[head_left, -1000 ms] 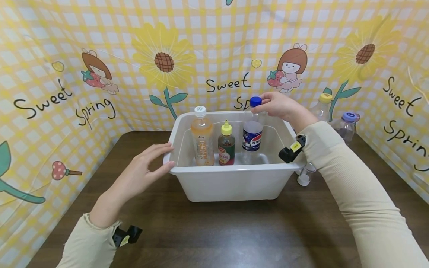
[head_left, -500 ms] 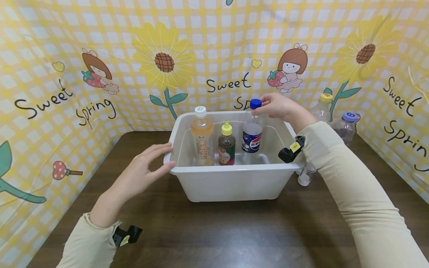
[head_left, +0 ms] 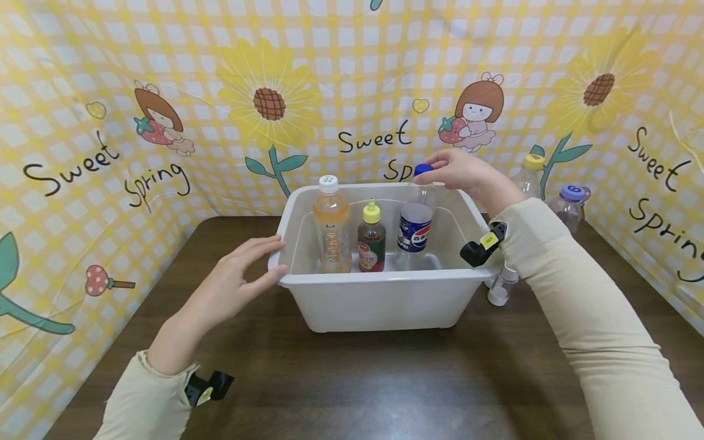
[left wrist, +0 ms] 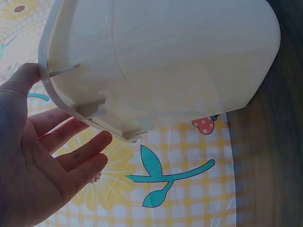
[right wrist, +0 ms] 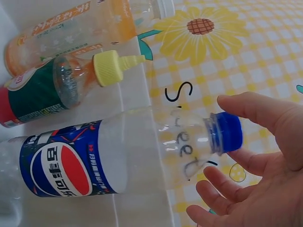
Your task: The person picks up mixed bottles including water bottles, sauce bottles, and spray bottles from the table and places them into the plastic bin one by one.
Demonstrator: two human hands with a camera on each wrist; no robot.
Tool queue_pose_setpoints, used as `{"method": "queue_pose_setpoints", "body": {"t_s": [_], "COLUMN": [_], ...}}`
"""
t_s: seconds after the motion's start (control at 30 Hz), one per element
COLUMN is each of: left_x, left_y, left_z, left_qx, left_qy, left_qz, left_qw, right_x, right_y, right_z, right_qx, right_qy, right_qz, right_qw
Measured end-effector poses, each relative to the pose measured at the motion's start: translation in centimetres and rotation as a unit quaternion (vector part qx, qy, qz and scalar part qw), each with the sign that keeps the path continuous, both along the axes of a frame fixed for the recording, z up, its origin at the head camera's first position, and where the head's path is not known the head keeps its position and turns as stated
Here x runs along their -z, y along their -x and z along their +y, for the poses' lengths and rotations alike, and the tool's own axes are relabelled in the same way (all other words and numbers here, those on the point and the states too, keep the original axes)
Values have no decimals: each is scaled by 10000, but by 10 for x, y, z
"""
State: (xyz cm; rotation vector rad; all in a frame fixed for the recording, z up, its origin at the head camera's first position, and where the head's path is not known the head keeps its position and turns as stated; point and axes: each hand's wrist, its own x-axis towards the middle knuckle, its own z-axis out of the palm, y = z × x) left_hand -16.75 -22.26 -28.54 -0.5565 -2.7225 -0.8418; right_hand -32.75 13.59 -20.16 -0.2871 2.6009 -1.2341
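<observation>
In the head view, a white plastic tub [head_left: 379, 299] stands on the table. Three bottles are in it: an orange drink bottle [head_left: 332, 235] with a white cap, a squeeze bottle [head_left: 372, 244] with a yellow nozzle, and a Pepsi bottle [head_left: 415, 227] with a blue cap [right wrist: 229, 133]. My right hand [head_left: 467, 174] pinches that cap between thumb and index finger, the other fingers loose below it in the right wrist view. The bottle leans slightly right. My left hand [head_left: 236, 278] rests on the tub's left rim with fairly straight fingers, thumb near the front corner.
To the tub's right stand a clear bottle with a yellow cap [head_left: 533, 162] and another with a purple lid [head_left: 573, 194], partly behind my right arm. A small clear container [head_left: 498, 296] lies by the tub's right side. A yellow-checked cloth [head_left: 352, 79] surrounds the dark wooden table [head_left: 352, 379].
The Pepsi bottle has gone down slightly into the tub, then its cap has tipped a little to the right with my right hand. My left hand has stayed at the rim.
</observation>
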Motion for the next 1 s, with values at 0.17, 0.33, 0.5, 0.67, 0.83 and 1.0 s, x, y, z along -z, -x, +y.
{"method": "queue_pose_setpoints", "body": {"t_s": [0.17, 0.33, 0.5, 0.67, 0.83, 1.0], "left_x": [1, 1, 0, 0, 0, 0], "left_y": [0, 0, 0, 0, 0, 0], "left_z": [0, 0, 0, 0, 0, 0], "left_qx": [-3, -10, 2, 2, 0, 8], "left_qy": [-19, -32, -19, 32, 37, 34], "left_qz": [-25, -51, -46, -43, -65, -68], "left_qw": [10000, 10000, 10000, 10000, 10000, 10000], "right_x": [-3, -8, -15, -19, -22, -24], "right_y": [-2, -6, -11, -14, -18, -23], "right_z": [3, 6, 10, 14, 19, 25], "right_qx": [-54, -143, -157, -96, -117, -224], "right_qy": [75, 134, -121, -168, -73, -31], "right_qz": [109, 130, 360, 345, 336, 424], "right_qw": [9999, 9997, 9992, 9992, 9993, 9988]}}
